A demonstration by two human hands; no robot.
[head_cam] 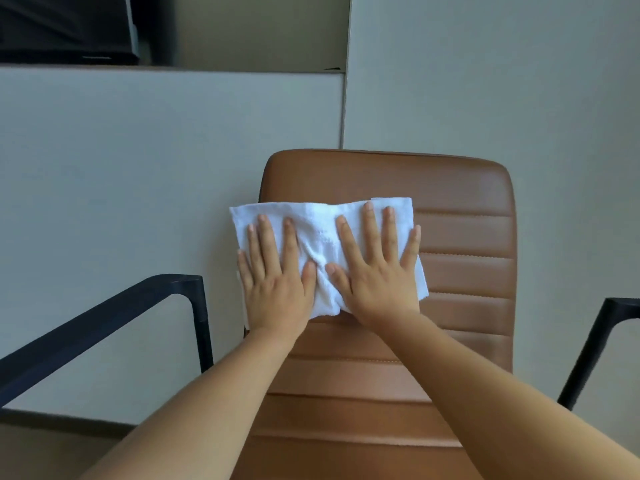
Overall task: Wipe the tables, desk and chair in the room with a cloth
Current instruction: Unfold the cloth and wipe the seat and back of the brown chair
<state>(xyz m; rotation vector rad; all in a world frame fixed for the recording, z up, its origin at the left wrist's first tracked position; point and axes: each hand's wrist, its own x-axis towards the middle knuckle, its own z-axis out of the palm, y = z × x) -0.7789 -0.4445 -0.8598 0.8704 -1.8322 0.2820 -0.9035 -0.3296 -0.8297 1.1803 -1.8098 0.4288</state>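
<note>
Both forearms reach in, and the left hand (pixel 277 271) and right hand (pixel 377 268) lie flat, fingers spread, gripping nothing, pressing the white cloth (pixel 322 244) against the ribbed tan chair back (pixel 464 244). It looks soft, light and limp, likely to bunch, so flat palms suit it. Its left edge overhangs the backrest. Black armrests (pixel 104 317) flank; grey panels (pixel 156 150) behind.

Soft, even daylight, faint shadows, slight overall blur, wide-angle bending at edges.
</note>
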